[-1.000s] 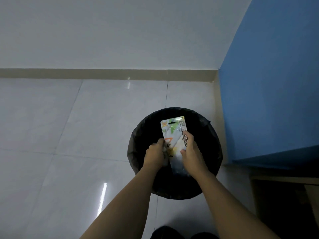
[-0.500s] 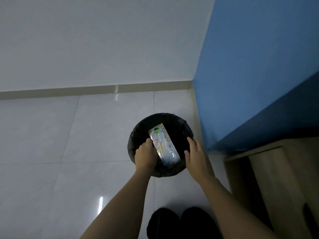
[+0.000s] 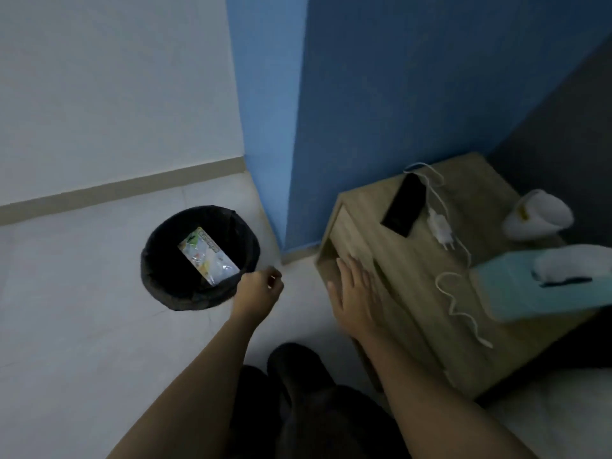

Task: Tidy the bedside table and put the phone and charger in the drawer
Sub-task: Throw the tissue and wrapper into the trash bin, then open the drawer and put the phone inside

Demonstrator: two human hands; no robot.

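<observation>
A wooden bedside table (image 3: pixel 410 286) stands at the right against the blue wall. On its top lie a black phone (image 3: pixel 404 204) and a white charger (image 3: pixel 440 228) whose white cable (image 3: pixel 458 303) snakes toward the front edge. A colourful plastic wrapper (image 3: pixel 208 256) rests inside the black bin (image 3: pixel 159 276) on the floor. My left hand (image 3: pixel 259 286) hovers loosely closed beside the bin's right rim, holding nothing. My right hand (image 3: pixel 356 289) is spread flat, fingers apart, over the table's front face near the drawer.
A teal tissue box (image 3: pixel 516 286) with a white tissue sticking out sits on the table's right side. A white cup-like object (image 3: pixel 538 215) lies on its side behind it. Tiled floor spreads to the left, and my dark shoes (image 3: pixel 291 369) are below.
Both hands have let go of the wrapper, which now lies in the bin. The view has swung right to the bedside table, and my right hand has moved over to its front.
</observation>
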